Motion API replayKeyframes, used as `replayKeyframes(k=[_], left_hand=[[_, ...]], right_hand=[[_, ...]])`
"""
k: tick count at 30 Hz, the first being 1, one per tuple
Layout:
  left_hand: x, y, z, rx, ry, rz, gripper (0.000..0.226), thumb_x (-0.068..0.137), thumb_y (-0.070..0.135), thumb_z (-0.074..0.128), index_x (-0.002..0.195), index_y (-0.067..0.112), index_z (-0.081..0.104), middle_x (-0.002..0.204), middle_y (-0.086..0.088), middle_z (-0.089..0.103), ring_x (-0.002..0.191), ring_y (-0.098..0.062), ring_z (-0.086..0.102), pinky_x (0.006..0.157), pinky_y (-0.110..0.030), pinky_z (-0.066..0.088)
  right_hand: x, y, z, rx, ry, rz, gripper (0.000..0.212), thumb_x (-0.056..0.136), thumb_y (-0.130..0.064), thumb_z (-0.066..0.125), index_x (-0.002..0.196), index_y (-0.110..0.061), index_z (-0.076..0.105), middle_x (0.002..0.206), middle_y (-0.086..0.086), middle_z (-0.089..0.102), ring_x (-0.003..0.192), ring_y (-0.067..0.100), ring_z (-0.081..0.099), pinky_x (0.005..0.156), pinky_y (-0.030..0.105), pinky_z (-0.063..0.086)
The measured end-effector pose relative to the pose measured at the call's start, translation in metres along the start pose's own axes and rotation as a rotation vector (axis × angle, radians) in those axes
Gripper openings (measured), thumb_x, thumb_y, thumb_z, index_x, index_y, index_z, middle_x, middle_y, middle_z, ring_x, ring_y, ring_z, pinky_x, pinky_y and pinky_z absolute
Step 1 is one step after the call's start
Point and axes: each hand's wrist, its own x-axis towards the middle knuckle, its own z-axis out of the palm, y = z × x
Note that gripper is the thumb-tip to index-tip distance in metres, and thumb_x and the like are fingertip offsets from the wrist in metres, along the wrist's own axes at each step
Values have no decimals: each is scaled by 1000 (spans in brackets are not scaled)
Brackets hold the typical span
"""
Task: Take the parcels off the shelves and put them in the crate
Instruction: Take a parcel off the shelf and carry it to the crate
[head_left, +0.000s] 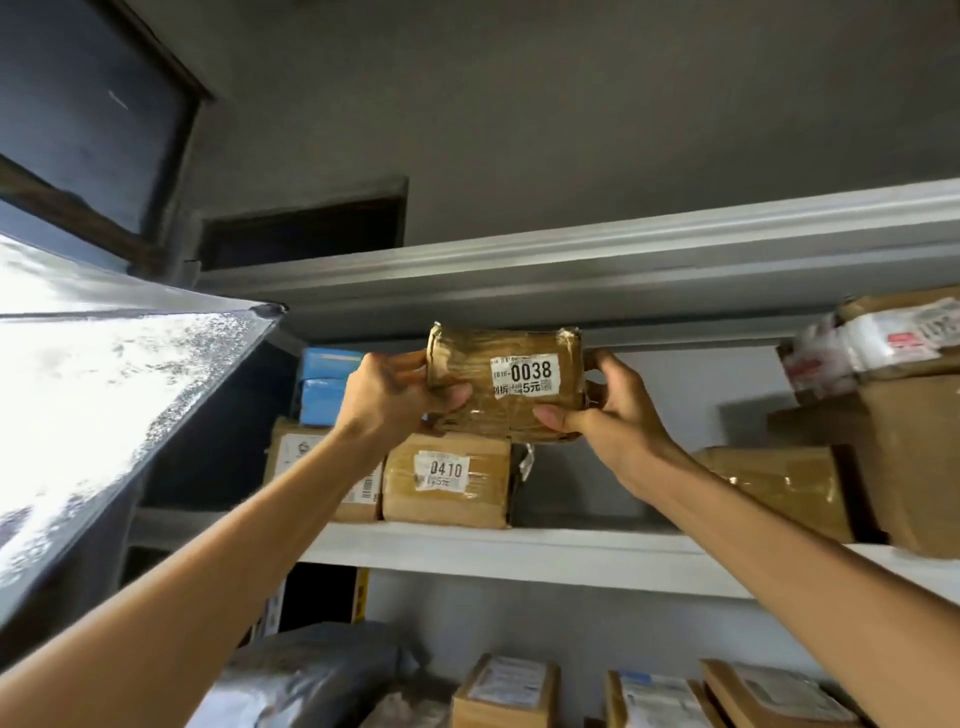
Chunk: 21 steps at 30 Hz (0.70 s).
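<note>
Grey metal shelving fills the wall ahead, and what I'm after is at its upper shelf (519, 545). The brown taped parcel marked 0038 (506, 384) is up at the shelf's front edge, its long axis running left to right and its label facing me. I have it from both ends. My left hand (395, 397) curls round the left end with the thumb across the front face, and my right hand (608, 415) grips the right end, its fingers (553, 415) pinching the lower corner. Both hands are equally near, so neither leads. The parcel's underside is level with the top of the parcel marked 0410 (447, 480); I cannot tell whether the two touch or are apart. Left of that stack stand two blue boxes (324, 384), and well to the right are more brown parcels (883, 452). The crate is nowhere in view, so I judge the coming move to be a level pull straight toward me, then down to wherever the crate waits.
</note>
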Motion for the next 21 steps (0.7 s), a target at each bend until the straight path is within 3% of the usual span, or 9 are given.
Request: replayKeyframes(k=[2,5,7,10,14,18,21], left_hand=[[2,-8,1,50,165,32,27,66,15,86,91,17,76,89,-1,75,72,-14,73,56,-32,60],[11,-13,3,110,272,50,25,65,16,87,88,17,76,87,2,74,71,-12,72,57,-33,60],[20,-17,5,132,303,67,19,67,16,87,81,22,75,80,5,72,63,-9,70,51,-30,59],[34,-29,10,135,320,40,24,69,16,86,91,16,76,78,3,72,63,-13,71,51,-33,60],[47,-50,16,320,399,62,25,68,25,86,91,20,78,80,2,74,79,-14,69,71,-30,55],[49,-62,19,534,485,146,29,67,34,85,93,24,78,80,1,75,75,-13,63,65,-26,34],[46,-67,19,557,466,150,31,68,36,85,96,24,78,83,2,76,78,-14,66,67,-28,44]], right_hand=[[9,6,9,-25,17,6,56,71,-10,83,118,-17,53,119,5,65,112,24,60,96,47,50],[23,10,17,-43,33,0,53,72,-12,82,116,-17,55,119,6,65,111,24,59,96,46,50],[35,11,19,-22,53,-6,50,73,-10,82,115,-15,56,119,6,64,110,23,58,94,39,50],[48,18,24,-29,51,-10,40,74,-7,80,100,-23,53,109,2,65,99,17,58,80,27,49],[55,39,32,-57,37,65,41,77,-9,78,109,-16,54,116,11,64,105,26,61,92,45,52],[59,53,42,-96,36,80,44,79,-15,77,114,-16,50,121,9,62,110,26,58,97,47,48],[57,60,44,-126,34,83,44,80,-19,77,112,-18,47,119,6,61,108,25,58,96,48,48]])
